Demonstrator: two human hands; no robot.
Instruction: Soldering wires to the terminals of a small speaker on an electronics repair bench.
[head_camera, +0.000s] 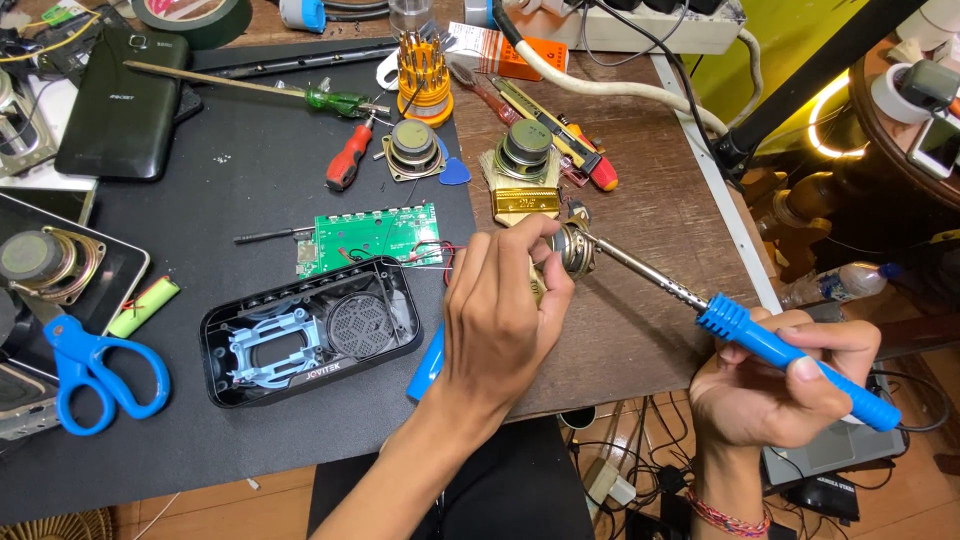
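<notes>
My left hand (500, 310) holds a small round speaker driver (572, 248) up above the table edge, thin red and black wires (435, 255) trailing from it toward a green circuit board (368, 238). My right hand (775, 385) grips the blue handle of a soldering iron (790, 360). Its metal tip touches the driver. An opened black speaker housing (310, 330) lies just left of my left hand, on a black mat (240, 180).
Blue scissors (95, 370), a green battery cell (143, 305), loose speaker drivers (412, 148), red and green screwdrivers (348, 155), a bit set (423, 75), a dark phone (120, 105) and a tape roll (195, 18) surround the work. Table edge and cables lie right.
</notes>
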